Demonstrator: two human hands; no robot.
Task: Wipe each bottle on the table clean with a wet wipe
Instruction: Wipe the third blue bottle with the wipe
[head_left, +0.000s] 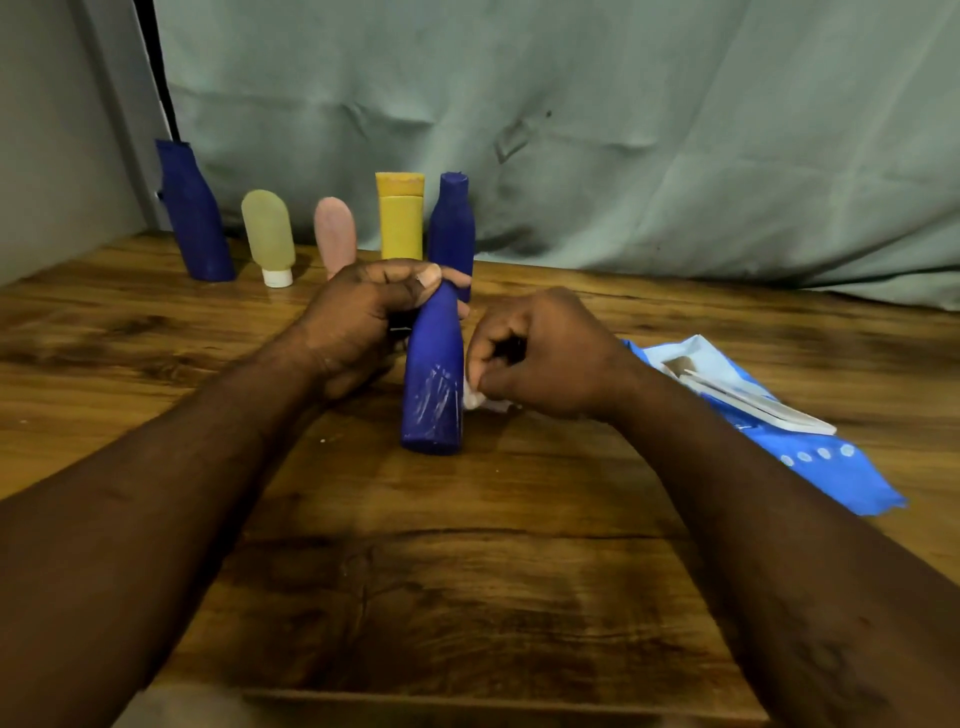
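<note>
- Blue bottle (434, 374): stands at the centre of the wooden surface (467, 571), between both grips.
- Left grip (358, 322): fingers curled tightly round the bottle's neck.
- Right grip (540, 358): fingers closed, pinching the wet wipe (475, 397) against the bottle's lower side.

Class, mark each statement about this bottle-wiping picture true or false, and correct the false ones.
1. The left hand grips the top of the blue bottle. True.
2. The right hand holds a sponge. False: it pinches a white wet wipe at the bottle's side.
3. The yellow tube at the back lies flat. False: it stands upright.
4. The blue wipes pack lies on the wooden table, right of the hands. True.
</note>
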